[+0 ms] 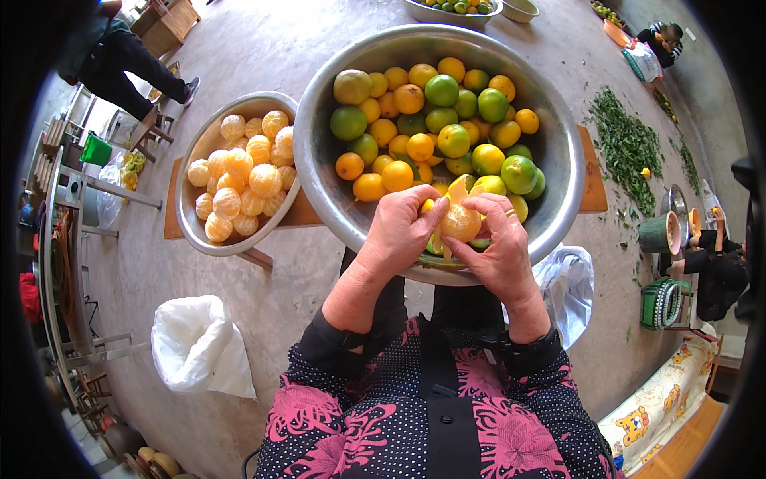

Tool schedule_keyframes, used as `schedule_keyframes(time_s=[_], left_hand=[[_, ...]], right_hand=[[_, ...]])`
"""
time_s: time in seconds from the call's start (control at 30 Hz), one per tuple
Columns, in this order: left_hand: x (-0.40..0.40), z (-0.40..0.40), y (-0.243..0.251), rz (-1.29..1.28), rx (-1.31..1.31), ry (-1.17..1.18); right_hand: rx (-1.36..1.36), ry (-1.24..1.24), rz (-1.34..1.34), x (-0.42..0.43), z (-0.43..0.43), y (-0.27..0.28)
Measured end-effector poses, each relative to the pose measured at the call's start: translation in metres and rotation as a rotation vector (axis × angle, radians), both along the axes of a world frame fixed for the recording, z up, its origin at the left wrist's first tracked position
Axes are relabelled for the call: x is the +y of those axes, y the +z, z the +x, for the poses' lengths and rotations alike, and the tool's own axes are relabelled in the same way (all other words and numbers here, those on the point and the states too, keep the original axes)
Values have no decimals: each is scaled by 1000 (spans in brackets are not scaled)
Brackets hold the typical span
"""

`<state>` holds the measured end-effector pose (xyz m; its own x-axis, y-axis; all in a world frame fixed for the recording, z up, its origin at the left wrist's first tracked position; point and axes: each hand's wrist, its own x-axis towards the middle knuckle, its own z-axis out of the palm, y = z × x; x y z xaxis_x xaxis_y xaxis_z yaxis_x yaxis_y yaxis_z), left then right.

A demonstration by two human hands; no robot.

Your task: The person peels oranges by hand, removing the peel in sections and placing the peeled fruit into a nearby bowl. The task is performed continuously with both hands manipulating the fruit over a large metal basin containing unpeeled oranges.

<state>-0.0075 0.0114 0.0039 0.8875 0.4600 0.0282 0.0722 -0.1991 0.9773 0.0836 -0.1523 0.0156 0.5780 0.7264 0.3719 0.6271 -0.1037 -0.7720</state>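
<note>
Over the near edge of a large metal basin (556, 179), my two hands hold a partly peeled mandarin (459, 224). My left hand (408, 223) pinches peel at its left side. The fingers and thumb of my right hand (500, 239) are around the fruit's right side; a ring is on one finger. Flaps of peel stand up from the top of the fruit, and a strip hangs below it. Unpeeled green and orange citrus fruits (453, 141) fill much of the basin. To its left, a smaller metal basin (190, 209) contains peeled mandarins (238, 163).
Both basins rest on a wooden bench (592, 173). White plastic bags (200, 347) (568, 293) are on the floor at either side. Leaves (628, 143) lie at the right. A person (119, 60) stands at upper left; other people (718, 269) are at the far right.
</note>
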Motion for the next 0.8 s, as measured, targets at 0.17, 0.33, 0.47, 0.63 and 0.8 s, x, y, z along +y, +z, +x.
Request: schedule_keyframes(time_s=[0.17, 0.33, 0.47, 0.63, 0.8], left_hand=[[-1, -2, 2, -28, -4, 39], [-1, 0, 5, -110, -17, -1], [-1, 0, 3, -81, 11, 11], [-1, -2, 0, -3, -14, -3], [-1, 0, 3, -20, -15, -19]], right_hand=[[-8, 0, 26, 1, -1, 0], [3, -47, 37, 1, -1, 2], [-34, -50, 12, 0, -1, 2], [-74, -58, -15, -1, 0, -2], [-108, -68, -20, -2, 1, -5]])
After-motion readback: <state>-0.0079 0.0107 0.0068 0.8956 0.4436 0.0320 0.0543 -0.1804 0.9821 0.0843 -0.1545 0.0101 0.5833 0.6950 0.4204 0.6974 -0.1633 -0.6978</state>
